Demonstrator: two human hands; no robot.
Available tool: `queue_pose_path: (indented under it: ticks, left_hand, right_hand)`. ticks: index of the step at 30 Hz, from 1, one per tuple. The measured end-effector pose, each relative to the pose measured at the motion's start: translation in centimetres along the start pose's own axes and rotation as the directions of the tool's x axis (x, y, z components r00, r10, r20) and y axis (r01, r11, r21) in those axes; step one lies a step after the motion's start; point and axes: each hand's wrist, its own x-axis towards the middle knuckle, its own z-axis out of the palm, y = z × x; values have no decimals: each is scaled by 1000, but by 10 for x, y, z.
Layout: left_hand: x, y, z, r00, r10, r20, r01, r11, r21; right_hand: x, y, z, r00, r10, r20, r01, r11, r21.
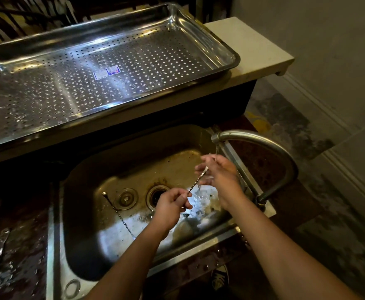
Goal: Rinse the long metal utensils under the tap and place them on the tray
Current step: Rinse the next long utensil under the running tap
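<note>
Over the steel sink [84,241] both hands hold one long twisted metal utensil [195,182]. My left hand [170,207] grips its lower end. My right hand [219,175] is closed around its upper end, right under the tap's spout [217,137], where a thin stream of water falls on it. A second long twisted utensil [121,217] with a small round end lies on the sink floor at the left. The perforated steel tray [220,43] sits on the counter behind the sink and holds no utensils.
The curved tap [283,161] arches over the sink's right rim. A drain [156,194] and a loose plug [126,198] lie in the sink floor. A wet dark counter [21,245] lies to the left. Tiled floor is at the right.
</note>
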Motion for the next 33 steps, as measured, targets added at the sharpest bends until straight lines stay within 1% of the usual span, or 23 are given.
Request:
queue_pose_path:
  ticks: [1,3,5,6,8,11,12,13,15,17,19,21,23,25,27,28,30,31,33]
  left_hand:
    - [-1,1,3,1000,-6,11,6,1000,-11]
    - [-2,4,8,1000,-14,20,15,998,-56]
    - [-3,6,12,1000,-14,10,15,994,-108]
    - [-3,7,14,1000,-11,7,12,991,-130]
    - [-5,9,17,1000,-6,14,9,986,-166]
    - [-4,13,23,1000,3,21,1,982,-186]
    - [-4,14,24,1000,8,21,-4,982,-188]
    - [-3,17,26,1000,14,21,-10,983,-182]
    - [-1,21,27,999,38,24,-33,986,-165]
    - [0,25,29,997,67,31,-62,988,-140]
    - [-1,28,31,996,82,33,-77,990,-115]
    - [-1,27,32,996,90,20,-87,990,-107]
    - [0,28,32,995,98,12,-95,988,-122]
    - [0,31,33,995,103,15,-99,982,-161]
    - [0,31,34,995,99,29,-91,975,-201]
    - [0,30,33,995,97,35,-88,974,-209]
    - [-1,23,32,996,86,37,-76,975,-209]
    - [-1,19,32,996,79,35,-70,976,-204]
    - [-1,13,31,997,78,27,-73,985,-157]
  right_hand:
    - [-1,-1,0,1000,-4,-1,4,1000,24]
    - [-5,1,2,999,30,42,-31,999,15]
    - [-8,6,3,992,81,93,-75,995,-62]
    - [-8,8,2,991,86,102,-76,992,-100]
    - [-7,5,-2,997,64,53,-59,994,-94]
    - [-2,-2,-6,997,8,-83,-9,1000,-7]
    - [-2,-1,-6,996,2,-93,-2,1000,2]
    - [-4,0,-6,997,9,-73,-9,1000,6]
    - [-9,8,-5,999,45,6,-45,999,0]
    - [-13,10,-8,998,44,36,-42,998,-44]
    - [-11,5,-11,1000,-3,-11,2,998,-70]
    - [-7,-4,-13,997,-52,-60,51,998,-24]
    - [-5,-6,-13,996,-80,-37,81,997,13]
    - [-10,-1,-11,998,-60,25,61,998,-20]
    - [-14,10,-8,998,-24,63,32,991,-128]
    - [-14,13,-7,998,-22,63,33,982,-184]
    - [-12,7,-8,998,-49,40,58,969,-242]
    - [-10,3,-9,997,-71,23,75,967,-246]
    - [-8,-6,-9,993,-112,29,115,978,-173]
